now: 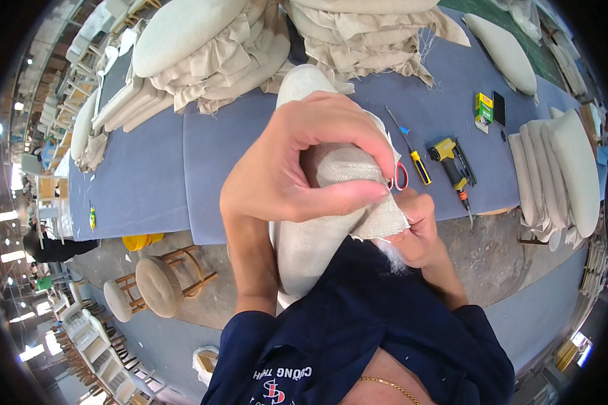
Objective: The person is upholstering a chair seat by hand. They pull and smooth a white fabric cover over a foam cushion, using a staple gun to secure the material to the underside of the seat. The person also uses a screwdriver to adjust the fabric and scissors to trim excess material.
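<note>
A beige upholstered seat cushion (309, 253) stands on edge in front of my chest. My left hand (304, 158) curls over its near end, with the thumb and fingertips meeting at the cover's folded edge. A loose flap of the woven fabric (383, 219) hangs from that end. My right hand (415, 229) pinches the flap's raw edge, and white fluffy fibre (392, 258) shows beneath it. Just beyond the right hand appears a red loop handle (401, 176), perhaps of scissors; the rest of it is hidden.
On the blue-covered table (243, 145) lie a yellow-handled screwdriver (420, 167), a staple gun (452, 162), a green-yellow box (484, 109) and a phone (498, 108). Stacked cushions (209, 61) fill the far side; more cushions (557, 169) stand at right. Round-topped stools (159, 287) are at lower left.
</note>
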A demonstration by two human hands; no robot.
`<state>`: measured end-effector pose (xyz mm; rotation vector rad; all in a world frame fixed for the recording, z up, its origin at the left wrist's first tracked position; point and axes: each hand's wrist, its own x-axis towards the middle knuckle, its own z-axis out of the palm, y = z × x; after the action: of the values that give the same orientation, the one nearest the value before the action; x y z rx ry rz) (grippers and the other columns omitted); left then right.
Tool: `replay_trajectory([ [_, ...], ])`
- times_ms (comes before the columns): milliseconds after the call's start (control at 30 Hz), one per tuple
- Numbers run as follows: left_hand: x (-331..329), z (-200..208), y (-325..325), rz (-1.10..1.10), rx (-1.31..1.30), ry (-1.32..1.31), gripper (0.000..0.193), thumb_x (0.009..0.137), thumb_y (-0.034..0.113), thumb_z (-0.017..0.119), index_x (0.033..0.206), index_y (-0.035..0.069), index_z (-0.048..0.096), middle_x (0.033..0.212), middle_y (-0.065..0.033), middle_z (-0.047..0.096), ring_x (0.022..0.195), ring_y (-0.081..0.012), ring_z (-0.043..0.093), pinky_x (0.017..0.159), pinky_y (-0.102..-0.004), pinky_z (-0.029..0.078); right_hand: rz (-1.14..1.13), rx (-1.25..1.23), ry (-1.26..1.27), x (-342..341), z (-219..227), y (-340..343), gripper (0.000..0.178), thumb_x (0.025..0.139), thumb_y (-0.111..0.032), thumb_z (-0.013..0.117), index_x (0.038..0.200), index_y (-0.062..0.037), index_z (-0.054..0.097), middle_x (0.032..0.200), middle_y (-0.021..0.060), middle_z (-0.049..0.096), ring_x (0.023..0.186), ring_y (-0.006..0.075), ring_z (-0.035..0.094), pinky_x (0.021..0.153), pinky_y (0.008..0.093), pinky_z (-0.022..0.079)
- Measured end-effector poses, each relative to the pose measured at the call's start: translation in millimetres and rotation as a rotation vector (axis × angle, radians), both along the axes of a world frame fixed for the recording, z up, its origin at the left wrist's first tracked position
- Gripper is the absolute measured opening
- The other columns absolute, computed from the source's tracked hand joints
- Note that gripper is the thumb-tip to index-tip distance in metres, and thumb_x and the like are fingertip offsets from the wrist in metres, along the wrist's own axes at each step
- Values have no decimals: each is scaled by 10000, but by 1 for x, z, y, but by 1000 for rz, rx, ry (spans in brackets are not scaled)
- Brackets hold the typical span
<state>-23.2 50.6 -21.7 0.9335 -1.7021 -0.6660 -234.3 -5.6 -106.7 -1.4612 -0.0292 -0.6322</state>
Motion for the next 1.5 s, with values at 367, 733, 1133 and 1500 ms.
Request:
replay_trajectory([
  [367, -3, 2, 5, 82, 6, 5, 198, 624, 72, 787, 806, 38, 718, 773, -68, 704, 789, -228, 664, 914, -403, 434, -4, 173, 128, 4, 29, 12, 242, 985, -157, 622, 870, 52, 664, 593, 67, 515, 512, 114, 426, 502, 292, 346],
  [733, 20, 4, 20, 128, -15, -1, 240, 584, 101, 827, 792, 47, 718, 783, -59, 702, 812, -245, 670, 937, -418, 422, 132, -145, 256, 0, 46, -17, 358, 1010, -187, 616, 720, 19, 584, 563, 64, 455, 474, 181, 377, 476, 329, 301],
  [1133, 2, -6, 22, 134, -46, 40, 291, 540, 82, 861, 793, 69, 718, 782, -56, 699, 767, -241, 663, 882, -403, 443, 135, -129, 252, 6, 43, -13, 259, 950, -217, 677, 848, 21, 689, 607, 89, 543, 487, 209, 479, 494, 321, 353],
  [1500, 8, 2, 25, 138, -73, -22, 271, 526, 71, 831, 770, 64, 715, 768, -65, 701, 748, -253, 669, 872, -413, 462, 144, 46, 220, 2, 30, 1, 259, 968, -189, 650, 895, 55, 693, 572, 62, 536, 462, 145, 488, 476, 298, 365],
])
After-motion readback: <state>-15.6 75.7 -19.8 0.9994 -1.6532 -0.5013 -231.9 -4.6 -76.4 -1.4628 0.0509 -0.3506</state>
